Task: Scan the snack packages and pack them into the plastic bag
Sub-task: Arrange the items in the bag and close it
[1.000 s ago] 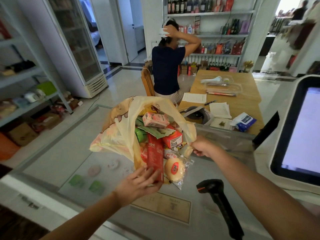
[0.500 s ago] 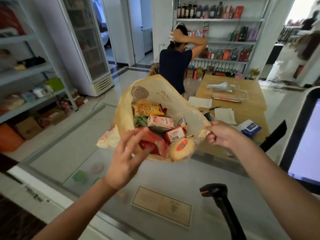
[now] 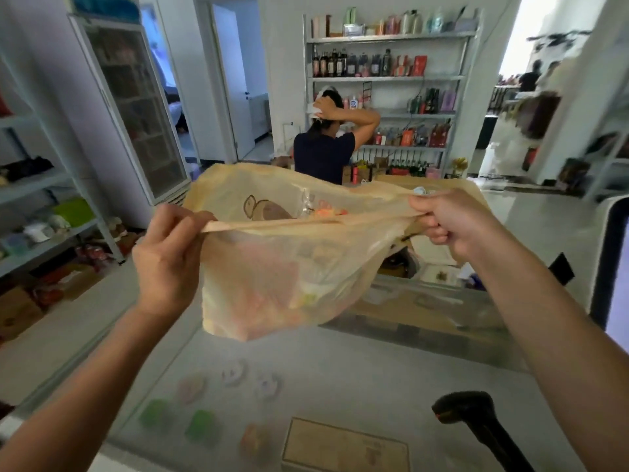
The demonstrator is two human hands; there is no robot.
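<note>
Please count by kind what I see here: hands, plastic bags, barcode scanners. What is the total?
Hands (left hand, right hand): 2
plastic bag: 1
barcode scanner: 1
Total: 4
The snacks inside are too blurred to count.

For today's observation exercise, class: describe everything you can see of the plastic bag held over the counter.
The plastic bag is thin, pale yellow, translucent film with a brown cartoon print on its far wall. The left hand and right hand each pinch its near rim, stretching it taut between them. It sags full, with blurred snack packages showing through, and seems to hang clear of the glass counter.
</note>
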